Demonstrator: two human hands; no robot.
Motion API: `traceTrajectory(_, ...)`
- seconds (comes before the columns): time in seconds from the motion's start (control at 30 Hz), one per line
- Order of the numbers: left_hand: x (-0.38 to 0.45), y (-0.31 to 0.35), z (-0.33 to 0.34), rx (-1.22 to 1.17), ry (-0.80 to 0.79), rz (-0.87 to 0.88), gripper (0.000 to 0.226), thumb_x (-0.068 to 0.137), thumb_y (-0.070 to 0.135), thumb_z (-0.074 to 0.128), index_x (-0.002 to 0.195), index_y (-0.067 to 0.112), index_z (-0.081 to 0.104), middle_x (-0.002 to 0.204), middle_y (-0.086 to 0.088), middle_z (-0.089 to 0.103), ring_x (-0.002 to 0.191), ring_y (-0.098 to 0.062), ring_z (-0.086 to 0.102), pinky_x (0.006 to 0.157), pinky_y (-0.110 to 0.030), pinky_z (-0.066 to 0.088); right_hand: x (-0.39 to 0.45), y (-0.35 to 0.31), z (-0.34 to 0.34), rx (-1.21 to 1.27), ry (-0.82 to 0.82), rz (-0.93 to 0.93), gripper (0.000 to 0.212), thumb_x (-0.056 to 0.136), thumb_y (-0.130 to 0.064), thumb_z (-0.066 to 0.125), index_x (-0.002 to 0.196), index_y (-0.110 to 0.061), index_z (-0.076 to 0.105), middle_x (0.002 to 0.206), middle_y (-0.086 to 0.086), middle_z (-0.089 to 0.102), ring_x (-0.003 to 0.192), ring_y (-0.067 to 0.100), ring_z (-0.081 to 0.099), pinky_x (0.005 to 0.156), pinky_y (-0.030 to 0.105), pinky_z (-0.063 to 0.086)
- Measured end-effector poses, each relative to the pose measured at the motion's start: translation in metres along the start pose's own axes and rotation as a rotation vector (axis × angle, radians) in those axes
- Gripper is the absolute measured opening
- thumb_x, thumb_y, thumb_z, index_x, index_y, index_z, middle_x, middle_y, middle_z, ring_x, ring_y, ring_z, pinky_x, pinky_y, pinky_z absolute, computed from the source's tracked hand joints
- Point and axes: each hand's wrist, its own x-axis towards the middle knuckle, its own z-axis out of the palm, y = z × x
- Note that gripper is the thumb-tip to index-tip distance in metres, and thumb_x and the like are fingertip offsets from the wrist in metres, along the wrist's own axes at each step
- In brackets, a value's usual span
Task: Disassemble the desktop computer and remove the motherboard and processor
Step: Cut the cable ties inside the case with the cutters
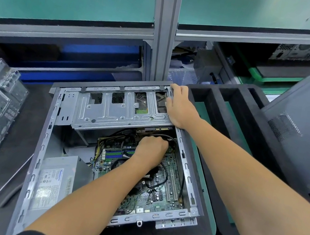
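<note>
The left hand [152, 147] was curled into a fist down among the black cables [157, 177] inside the open grey metal computer case [41, 151]; its fingers were hidden, so what it gripped, if anything, could not be told. The forearm covered the middle of the green motherboard [160, 192], which lay flat in the case's right half, long axis running away from the camera. The right hand [180, 106] clasped the far right corner of the silver drive cage [117, 114]. The case lay on the dark counter [10, 156].
</note>
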Motion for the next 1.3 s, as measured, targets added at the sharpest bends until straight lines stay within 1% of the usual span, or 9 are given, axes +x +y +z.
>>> traceTrajectory(0.1,-0.0002,-0.002,0.0011,-0.026,0.026,0.017,0.014,0.085,-0.003,0.052,0.086,0.01,0.054,0.088,-0.012,0.062,0.075,-0.033,0.06,0.057,-0.036,0.037,0.0003,-0.0016,-0.0007,-0.005,0.037,0.073,0.044,0.101,-0.021,0.038,0.142,-0.008,0.032,0.137,0.014,0.035,0.107,0.031,0.052,0.079,0.036,0.042)
traceTrajectory(0.23,-0.0005,-0.0016,0.0014,-0.03,0.015,0.068,0.02,0.081,-0.004,0.053,0.075,0.011,0.042,0.077,-0.012,0.056,0.07,-0.032,0.056,0.057,-0.036,0.037,-0.0021,0.0003,-0.0011,-0.076,-0.019,-0.039,0.033,0.101,-0.011,0.036,0.125,0.009,0.046,0.141,0.021,0.031,0.112,0.032,0.048,0.082,0.036,0.036)
traceTrajectory(0.3,-0.002,0.0005,0.0018,-0.023,0.01,0.085,0.019,0.08,-0.004,0.054,0.075,0.011,0.043,0.08,-0.013,0.059,0.074,-0.033,0.059,0.057,-0.036,0.037,0.0,0.001,-0.0009,-0.071,-0.002,-0.013,0.034,0.101,-0.013,0.036,0.129,0.006,0.044,0.139,0.02,0.033,0.111,0.03,0.049,0.084,0.037,0.039)
traceTrajectory(0.4,-0.0012,-0.0003,0.0028,-0.05,0.011,0.064,0.02,0.08,-0.005,0.053,0.074,0.01,0.041,0.075,-0.011,0.052,0.068,-0.032,0.055,0.057,-0.037,0.038,0.001,-0.0015,-0.001,0.004,0.051,0.056,0.041,0.1,-0.019,0.038,0.139,-0.007,0.035,0.135,0.015,0.036,0.102,0.025,0.05,0.076,0.036,0.042)
traceTrajectory(0.53,0.0026,-0.0029,0.0024,-0.062,0.025,0.038,0.021,0.081,-0.004,0.054,0.075,0.01,0.04,0.07,-0.006,0.042,0.062,-0.028,0.044,0.057,-0.036,0.04,-0.0001,0.0023,-0.0005,0.014,0.004,-0.007,0.038,0.102,-0.017,0.035,0.136,0.0,0.036,0.137,0.014,0.031,0.091,0.016,0.036,0.071,0.029,0.031)
traceTrajectory(0.67,-0.0014,0.0005,-0.0002,-0.038,0.005,0.064,0.02,0.08,-0.005,0.052,0.072,0.01,0.042,0.068,-0.007,0.046,0.065,-0.03,0.052,0.057,-0.036,0.04,0.0018,0.0007,0.0014,0.064,0.01,0.057,0.044,0.102,-0.022,0.037,0.143,-0.008,0.029,0.136,0.013,0.032,0.081,0.024,0.045,0.069,0.031,0.034)
traceTrajectory(0.8,-0.0016,0.0014,0.0025,-0.014,-0.011,0.059,0.016,0.08,-0.004,0.054,0.078,0.011,0.05,0.082,-0.012,0.061,0.078,-0.033,0.062,0.058,-0.036,0.039,0.0014,-0.0018,-0.0002,0.064,0.055,0.1,0.04,0.1,-0.019,0.04,0.138,-0.007,0.038,0.135,0.015,0.039,0.107,0.028,0.052,0.079,0.038,0.043)
traceTrajectory(0.93,0.0007,0.0001,0.0003,-0.043,-0.003,0.028,0.019,0.08,-0.002,0.055,0.076,0.012,0.043,0.076,-0.01,0.053,0.076,-0.033,0.06,0.058,-0.035,0.038,-0.0006,0.0048,0.0005,-0.038,0.008,-0.054,0.03,0.099,-0.009,0.039,0.122,0.009,0.046,0.137,0.019,0.031,0.099,0.027,0.045,0.068,0.032,0.034)
traceTrajectory(1.3,0.0001,0.0001,-0.0002,-0.02,-0.002,0.045,0.023,0.082,0.001,0.058,0.071,0.01,0.041,0.065,-0.004,0.039,0.064,-0.028,0.051,0.055,-0.034,0.036,0.0015,0.0011,-0.0004,0.056,0.031,0.073,0.041,0.1,-0.018,0.039,0.139,-0.005,0.035,0.135,0.016,0.036,0.096,0.027,0.05,0.071,0.035,0.039)
